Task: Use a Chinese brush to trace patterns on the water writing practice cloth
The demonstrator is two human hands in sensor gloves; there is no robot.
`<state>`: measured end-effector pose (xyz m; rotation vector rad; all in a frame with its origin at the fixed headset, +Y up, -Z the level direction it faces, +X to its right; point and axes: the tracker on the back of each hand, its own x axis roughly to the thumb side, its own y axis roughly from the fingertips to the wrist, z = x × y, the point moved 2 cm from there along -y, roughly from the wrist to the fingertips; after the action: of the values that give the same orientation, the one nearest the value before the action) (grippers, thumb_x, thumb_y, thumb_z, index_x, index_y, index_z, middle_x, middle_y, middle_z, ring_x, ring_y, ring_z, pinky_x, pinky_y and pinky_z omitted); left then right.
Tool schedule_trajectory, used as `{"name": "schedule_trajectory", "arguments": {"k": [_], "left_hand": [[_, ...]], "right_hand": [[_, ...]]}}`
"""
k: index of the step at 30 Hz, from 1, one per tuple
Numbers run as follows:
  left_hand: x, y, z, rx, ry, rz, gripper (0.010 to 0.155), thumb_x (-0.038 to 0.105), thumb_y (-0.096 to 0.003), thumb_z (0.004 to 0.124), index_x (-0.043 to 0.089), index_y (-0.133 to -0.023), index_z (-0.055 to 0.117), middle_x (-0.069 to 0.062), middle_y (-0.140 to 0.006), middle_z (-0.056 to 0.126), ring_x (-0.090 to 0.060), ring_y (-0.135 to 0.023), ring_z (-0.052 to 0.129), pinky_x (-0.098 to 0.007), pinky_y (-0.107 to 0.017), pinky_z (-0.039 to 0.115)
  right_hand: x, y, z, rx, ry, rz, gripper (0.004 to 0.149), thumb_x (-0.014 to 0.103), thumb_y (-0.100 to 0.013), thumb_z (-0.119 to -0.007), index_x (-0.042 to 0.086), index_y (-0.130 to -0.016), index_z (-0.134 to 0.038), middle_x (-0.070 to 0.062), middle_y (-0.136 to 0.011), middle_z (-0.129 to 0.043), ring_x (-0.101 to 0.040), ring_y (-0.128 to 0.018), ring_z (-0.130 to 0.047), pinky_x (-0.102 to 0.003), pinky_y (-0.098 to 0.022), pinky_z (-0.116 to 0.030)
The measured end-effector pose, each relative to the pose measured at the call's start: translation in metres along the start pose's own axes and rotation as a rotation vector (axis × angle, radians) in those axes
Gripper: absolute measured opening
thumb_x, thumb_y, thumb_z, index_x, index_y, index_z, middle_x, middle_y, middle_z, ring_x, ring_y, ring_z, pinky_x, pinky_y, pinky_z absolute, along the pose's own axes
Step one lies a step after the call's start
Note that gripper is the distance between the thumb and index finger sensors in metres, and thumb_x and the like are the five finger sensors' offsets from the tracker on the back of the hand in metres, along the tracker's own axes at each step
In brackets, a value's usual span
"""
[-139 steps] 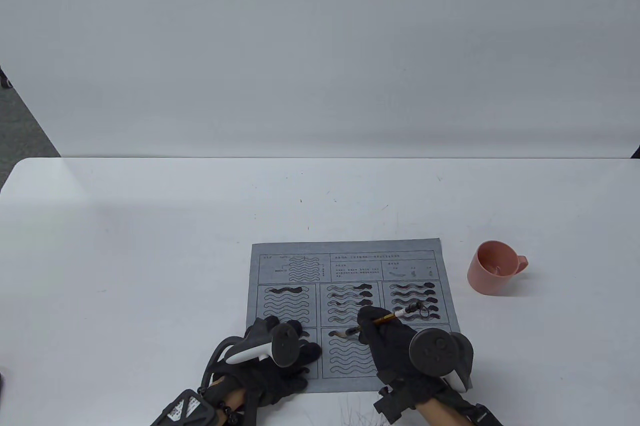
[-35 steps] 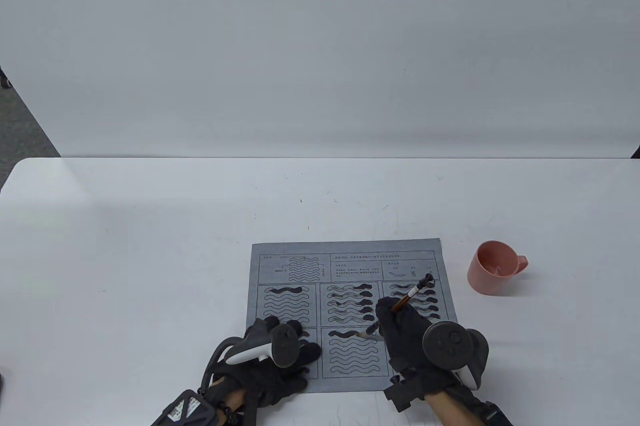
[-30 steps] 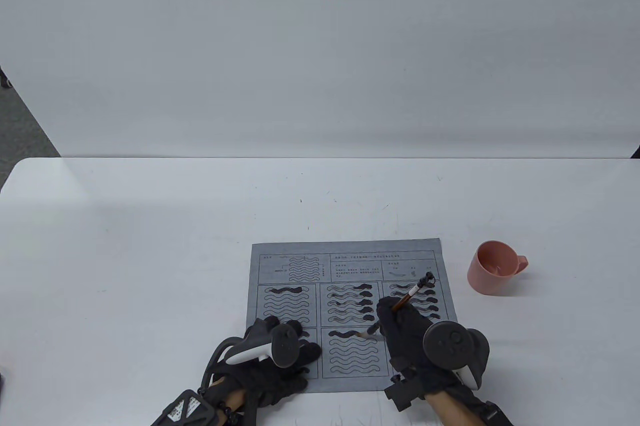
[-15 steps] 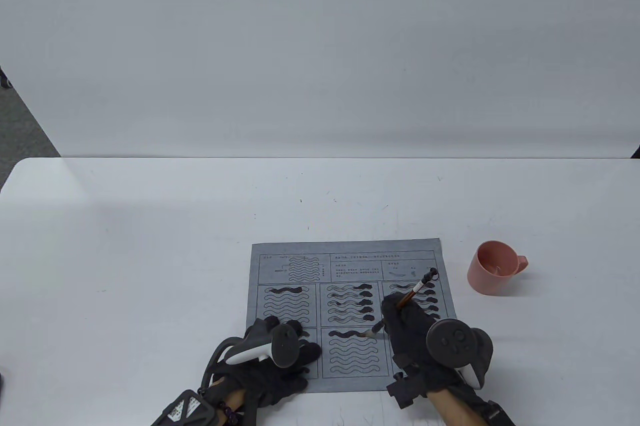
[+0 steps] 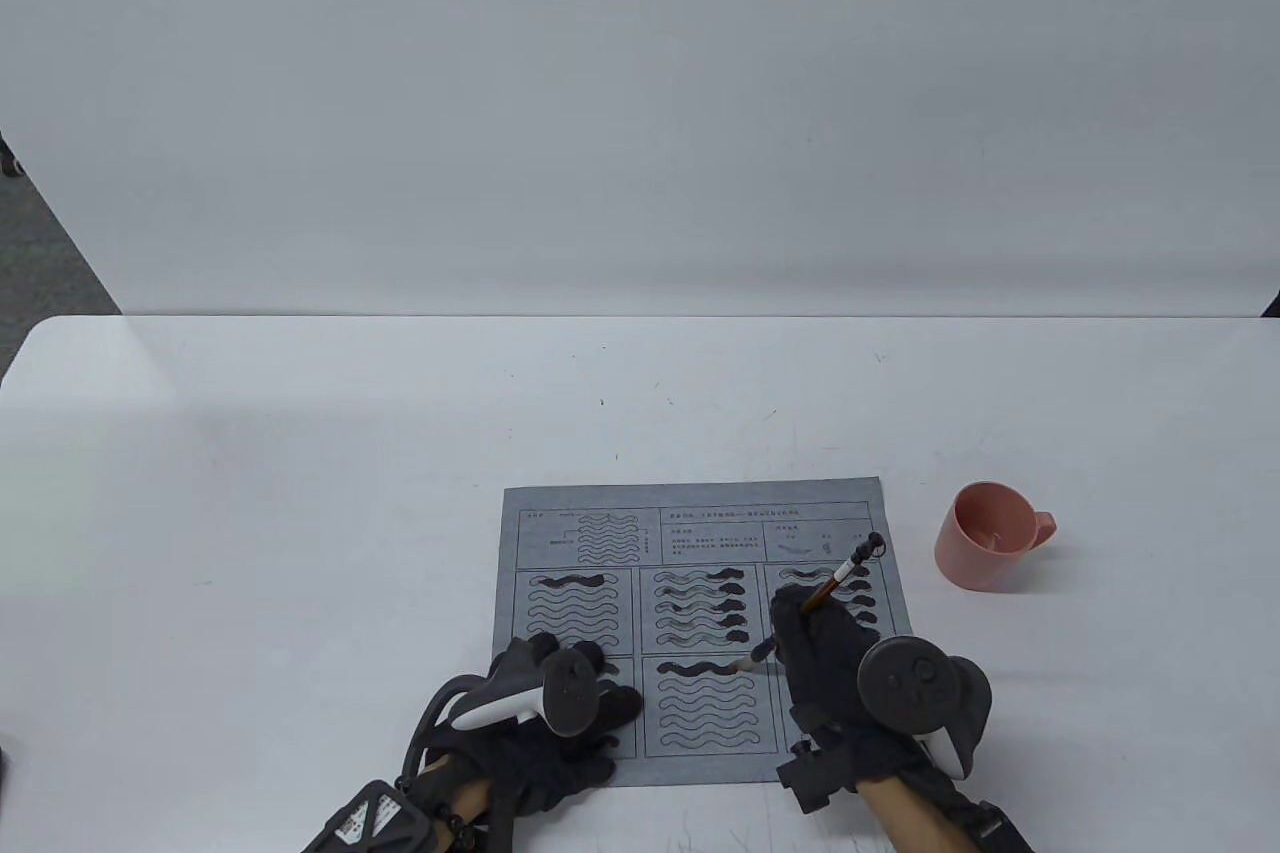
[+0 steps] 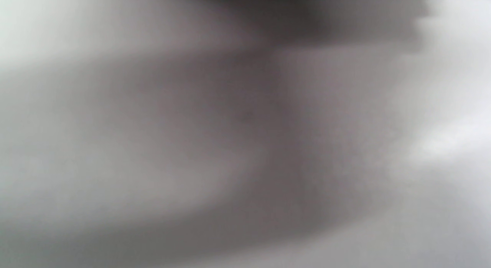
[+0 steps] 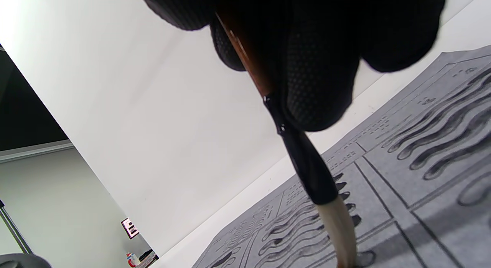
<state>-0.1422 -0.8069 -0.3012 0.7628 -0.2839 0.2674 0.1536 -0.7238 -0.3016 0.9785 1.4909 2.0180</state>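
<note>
On the grey practice cloth (image 5: pixel 700 533), the right hand (image 5: pixel 825 648) pinches the brush (image 5: pixel 835 581), its tip touching the top wave of the lower middle box; the left hand (image 5: pixel 560 723) rests flat on the cloth's near-left corner.

A white table (image 5: pixel 300 493) carries a grey water writing cloth (image 5: pixel 700 503) printed with wave patterns near its front edge, and a pink cup (image 5: pixel 985 538) well to the cloth's right.
</note>
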Motion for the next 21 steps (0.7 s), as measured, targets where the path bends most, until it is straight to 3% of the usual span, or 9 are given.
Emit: {"name": "schedule_trajectory", "arguments": {"k": [21], "left_hand": [[0.0001,0.0001,0.0001,0.000,0.000,0.000,0.070,0.067,-0.0450,0.049,0.071,-0.092,-0.003,0.020,-0.102,-0.031,-0.029,-0.094,-0.033,-0.058,-0.070,-0.011]], "right_hand": [[-0.0012,-0.0008,0.0038,-0.019,0.014,-0.006,0.041,0.032,-0.057,-0.063,0.004,-0.083,-0.077,-0.023,-0.079,-0.092,-0.032,-0.050,-0.103,-0.059,-0.044,-0.081]]}}
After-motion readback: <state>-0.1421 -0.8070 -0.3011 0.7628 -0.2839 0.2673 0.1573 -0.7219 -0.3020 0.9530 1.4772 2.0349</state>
